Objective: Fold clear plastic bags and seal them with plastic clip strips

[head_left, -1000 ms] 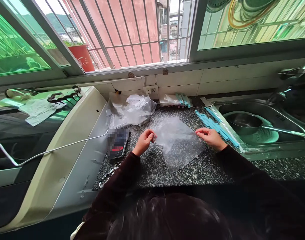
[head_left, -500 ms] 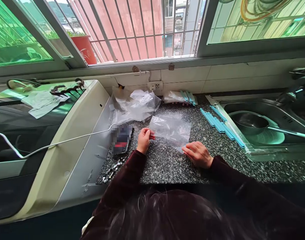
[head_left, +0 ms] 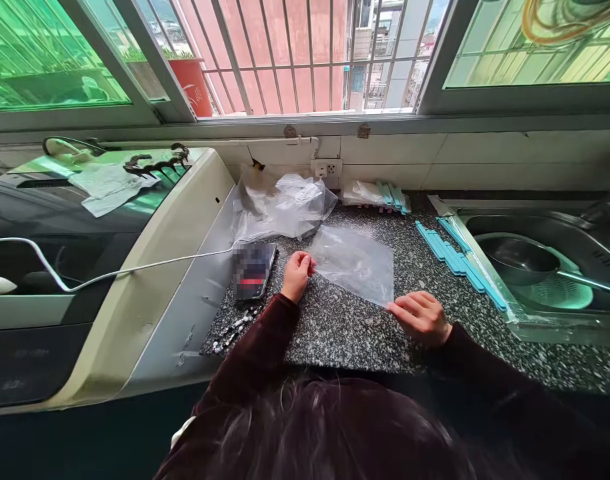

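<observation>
The bag (head_left: 357,263) is now spread flatter over the desk (head_left: 335,333), left hand (head_left: 297,277) and right hand (head_left: 422,318) pinching its corners.

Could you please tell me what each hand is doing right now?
Left hand: closed, pinching one corner of the clear plastic bag.
Right hand: fingers closed, pinching the bag's near right corner.
</observation>
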{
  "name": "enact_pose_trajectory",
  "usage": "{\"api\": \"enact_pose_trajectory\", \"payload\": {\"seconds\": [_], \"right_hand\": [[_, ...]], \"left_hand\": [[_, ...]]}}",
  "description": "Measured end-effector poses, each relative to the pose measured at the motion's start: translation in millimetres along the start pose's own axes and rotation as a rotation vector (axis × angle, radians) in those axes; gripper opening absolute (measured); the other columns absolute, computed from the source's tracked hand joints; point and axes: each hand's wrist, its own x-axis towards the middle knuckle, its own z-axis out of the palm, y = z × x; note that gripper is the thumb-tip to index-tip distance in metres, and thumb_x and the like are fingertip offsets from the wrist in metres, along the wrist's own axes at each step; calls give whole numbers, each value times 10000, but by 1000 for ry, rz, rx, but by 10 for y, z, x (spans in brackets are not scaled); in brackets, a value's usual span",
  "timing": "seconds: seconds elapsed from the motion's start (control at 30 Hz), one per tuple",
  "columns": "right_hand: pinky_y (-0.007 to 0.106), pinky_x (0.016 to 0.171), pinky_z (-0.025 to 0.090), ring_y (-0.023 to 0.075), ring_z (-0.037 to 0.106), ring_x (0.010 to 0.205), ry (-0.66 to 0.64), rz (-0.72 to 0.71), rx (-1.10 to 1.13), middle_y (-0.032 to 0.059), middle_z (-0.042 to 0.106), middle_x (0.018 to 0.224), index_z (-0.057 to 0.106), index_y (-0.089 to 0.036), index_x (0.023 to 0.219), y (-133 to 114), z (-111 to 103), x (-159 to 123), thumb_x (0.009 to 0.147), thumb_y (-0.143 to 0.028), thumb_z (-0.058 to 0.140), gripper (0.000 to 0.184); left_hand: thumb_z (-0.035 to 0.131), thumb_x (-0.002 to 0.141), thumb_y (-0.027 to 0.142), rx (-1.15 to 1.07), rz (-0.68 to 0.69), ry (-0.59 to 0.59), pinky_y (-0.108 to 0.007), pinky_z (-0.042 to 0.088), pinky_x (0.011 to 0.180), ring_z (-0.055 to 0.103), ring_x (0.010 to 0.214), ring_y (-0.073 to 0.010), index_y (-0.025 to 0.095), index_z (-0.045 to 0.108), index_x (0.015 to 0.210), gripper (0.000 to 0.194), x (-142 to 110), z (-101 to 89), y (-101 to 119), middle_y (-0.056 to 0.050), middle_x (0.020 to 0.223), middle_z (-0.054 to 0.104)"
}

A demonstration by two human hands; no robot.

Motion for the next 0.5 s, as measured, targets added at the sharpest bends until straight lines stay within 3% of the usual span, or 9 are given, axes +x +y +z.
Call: {"api": "enact_pose_trajectory", "payload": {"seconds": [0.17,0.37,0.43,0.5], "right_hand": [[282,626,386,137,533,663,-27,28,-19,25,650,694,619,-179,858,36,-115,-122,757,-83,587,143],[264,606,437,131,544,640,-154,-13,132,33,636,694,615,-182,871,47,-305,-335,816,-172,550,85],[257,622,463,137,570,676,-117,37,179,47,645,728,614,-175,904,110,-355,-373,812,-219,573,110],[247,644,480,140,593,708,-54,181,183,60,654,759,618,-174,905,233,-347,-358,810,-205,569,111]], "left_hand": [[515,738,225,38,-23,-92,-199,380,472,469,461,-73,164,466,669,104,-42,18,-4,36,566,525],[555,689,270,224,-55,-354,-212,390,546,467,518,-77,147,513,622,146,-318,-163,13,31,560,522],[572,684,300,275,-134,-486,-213,392,545,477,525,-78,138,547,658,166,-425,-257,65,23,569,542],[592,682,340,335,-237,-611,-205,378,503,477,506,-78,127,587,753,225,-472,-335,141,13,578,564]]}}
